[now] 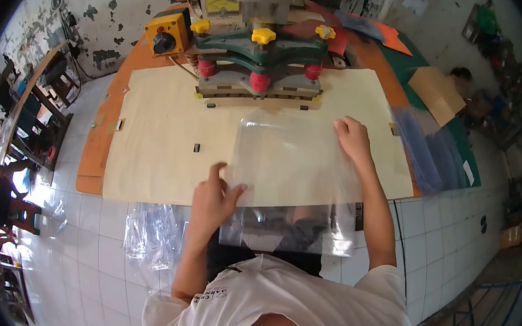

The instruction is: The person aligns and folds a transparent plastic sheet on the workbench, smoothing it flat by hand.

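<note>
A clear plastic sheet lies partly on the cream board and hangs over its front edge toward my lap. My right hand is closed at the sheet's upper right edge, fingers curled on it. By the left edge of the sheet is my left hand, its thumb and forefinger apart; the thumb overlaps the plastic. Beyond the sheet stands a press head with yellow knobs and red posts.
A yellow control box with a black knob sits back left. Clear plastic sheets are stacked at the right by a cardboard piece. Crumpled clear plastic is below the table's front edge. Another person is far right.
</note>
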### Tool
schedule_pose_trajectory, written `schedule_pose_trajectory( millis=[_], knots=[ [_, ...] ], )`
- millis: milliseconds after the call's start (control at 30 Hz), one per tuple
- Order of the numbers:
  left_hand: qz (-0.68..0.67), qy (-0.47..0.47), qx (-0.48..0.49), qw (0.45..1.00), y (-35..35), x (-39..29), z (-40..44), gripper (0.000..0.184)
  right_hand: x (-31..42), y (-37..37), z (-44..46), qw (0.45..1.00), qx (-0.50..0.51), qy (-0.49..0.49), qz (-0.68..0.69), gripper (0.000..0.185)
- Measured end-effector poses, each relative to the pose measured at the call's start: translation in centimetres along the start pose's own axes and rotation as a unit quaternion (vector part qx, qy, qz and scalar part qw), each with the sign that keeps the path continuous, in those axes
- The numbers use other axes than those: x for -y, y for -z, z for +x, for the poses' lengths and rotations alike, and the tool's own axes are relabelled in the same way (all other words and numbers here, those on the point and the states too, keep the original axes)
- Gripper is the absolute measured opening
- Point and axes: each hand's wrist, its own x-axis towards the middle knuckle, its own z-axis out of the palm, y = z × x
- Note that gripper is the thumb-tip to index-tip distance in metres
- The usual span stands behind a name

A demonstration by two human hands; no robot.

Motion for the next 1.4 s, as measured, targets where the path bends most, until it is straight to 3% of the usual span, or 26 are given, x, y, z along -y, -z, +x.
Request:
schedule_pose_trajectory(
  millis=[67, 100, 167, 200, 267, 333, 367, 400, 433, 567, 767, 1400],
  knots=[
    [0.188, -0.145, -0.155, 0.959, 0.0, -1.3, 1.3, 0.052, 1.3, -0.6, 0.6, 0.999, -0.019, -0.008, -0.047, 0.029],
    [0.189, -0.140, -0.153, 0.960, 0.1, -1.7, 2.1, 0.052, 1.7, -0.8, 0.8, 0.995, -0.041, -0.013, -0.093, 0.029],
    [0.260, -0.299, -0.069, 0.915, 0.5, -2.6, 4.5, 0.057, 2.0, -1.0, 1.7, 0.993, -0.019, -0.001, -0.118, 0.030],
    [0.261, -0.298, -0.071, 0.915, 0.5, -2.9, 5.8, 0.057, 2.1, -1.1, 2.0, 0.989, -0.002, 0.011, -0.145, 0.031],
    [0.272, -0.350, 0.093, 0.892, -0.1, -3.2, 8.7, 0.058, 2.4, -1.2, 2.2, 0.986, 0.001, 0.017, -0.165, 0.034],
    [0.294, -0.363, 0.092, 0.879, -1.6, -1.7, 12.7, 0.057, 2.6, -1.9, 1.9, 0.983, 0.005, 0.020, -0.185, 0.038],
    [0.315, -0.376, 0.092, 0.867, -2.4, -0.9, 14.1, 0.057, 2.4, -2.5, 1.5, 0.975, 0.000, 0.066, -0.212, 0.044],
    [0.314, -0.376, 0.091, 0.867, -2.8, -0.4, 14.8, 0.057, 2.4, -3.0, 1.1, 0.965, -0.006, 0.112, -0.239, 0.052],
    [0.340, -0.365, 0.104, 0.860, -3.1, -0.2, 15.5, 0.055, 3.0, -3.1, 0.6, 0.970, 0.083, 0.056, -0.221, 0.067],
    [0.352, -0.347, 0.109, 0.863, -4.2, 0.8, 16.1, 0.053, 1.7, -4.2, -1.2, 0.961, 0.128, 0.068, -0.235, 0.070],
    [0.299, -0.363, 0.051, 0.881, -5.1, 2.1, 16.1, 0.060, 2.3, -4.1, -1.4, 0.965, 0.121, 0.065, -0.221, 0.070],
    [0.325, -0.340, 0.059, 0.881, -5.3, 1.7, 16.7, 0.066, 2.0, -4.3, -0.8, 0.968, 0.120, 0.071, -0.211, 0.065]
  ],
)
